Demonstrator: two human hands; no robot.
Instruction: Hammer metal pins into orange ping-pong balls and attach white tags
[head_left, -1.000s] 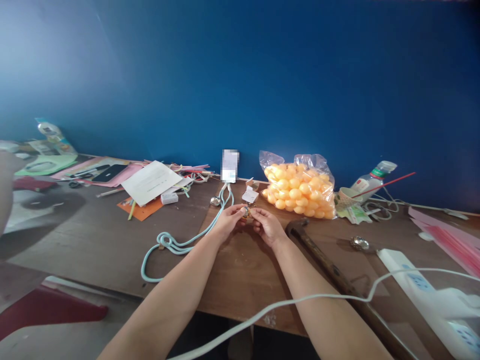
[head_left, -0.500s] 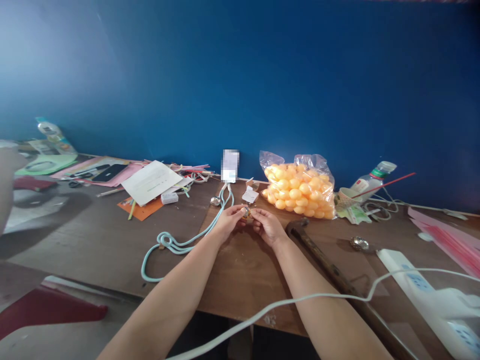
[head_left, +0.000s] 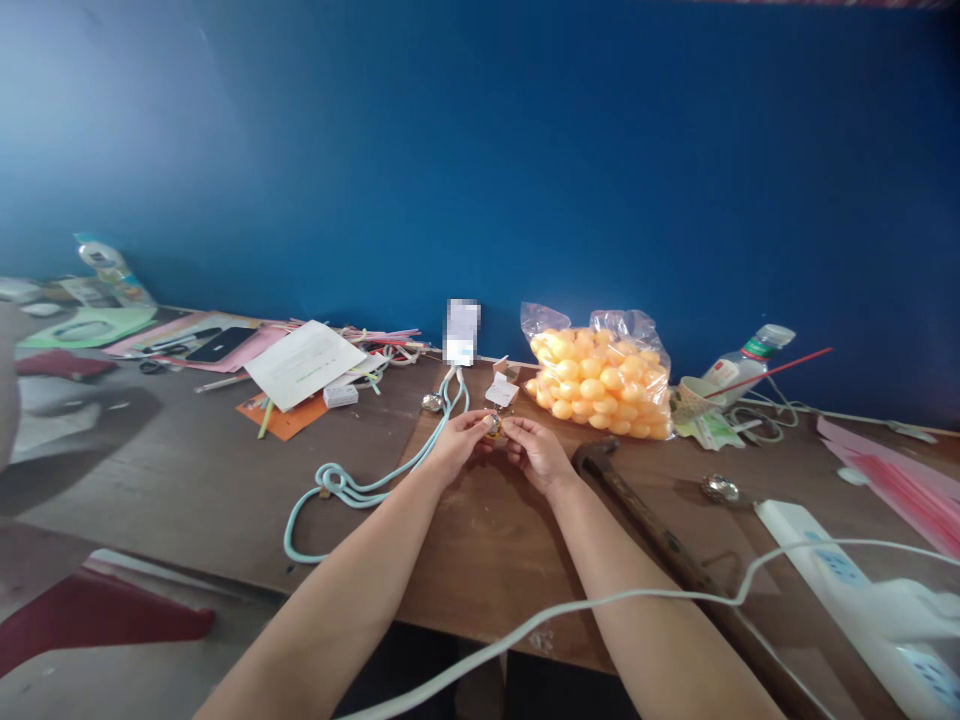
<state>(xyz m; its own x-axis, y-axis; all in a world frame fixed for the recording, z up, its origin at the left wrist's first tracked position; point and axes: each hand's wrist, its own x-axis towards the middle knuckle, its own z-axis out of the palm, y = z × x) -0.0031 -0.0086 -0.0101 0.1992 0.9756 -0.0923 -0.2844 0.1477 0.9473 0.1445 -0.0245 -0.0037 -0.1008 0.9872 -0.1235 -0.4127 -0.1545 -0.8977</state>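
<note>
Both hands meet over the middle of the brown table (head_left: 480, 560). My left hand (head_left: 459, 444) is closed in a pinch on a small shiny gold and silver piece (head_left: 494, 427). My right hand (head_left: 535, 450) pinches at the right side of the same piece, its thumb and forefinger together. Just behind the fingers lies a small white card (head_left: 501, 390). A shiny silver ball (head_left: 432, 402) sits to the left of it, beside a light blue cord (head_left: 360, 492) that runs up to a badge (head_left: 462, 335) against the wall.
A clear bag of orange balls (head_left: 596, 385) stands behind my right hand. A dark curved stick (head_left: 637, 510), a silver ball (head_left: 720, 488) and a white power strip (head_left: 817, 560) lie at right. Papers (head_left: 304, 362) lie at left. A white cable (head_left: 555, 608) crosses in front.
Both hands keep almost the same place and grip. At the far left edge, a blurred pale shape has shifted leftward.
</note>
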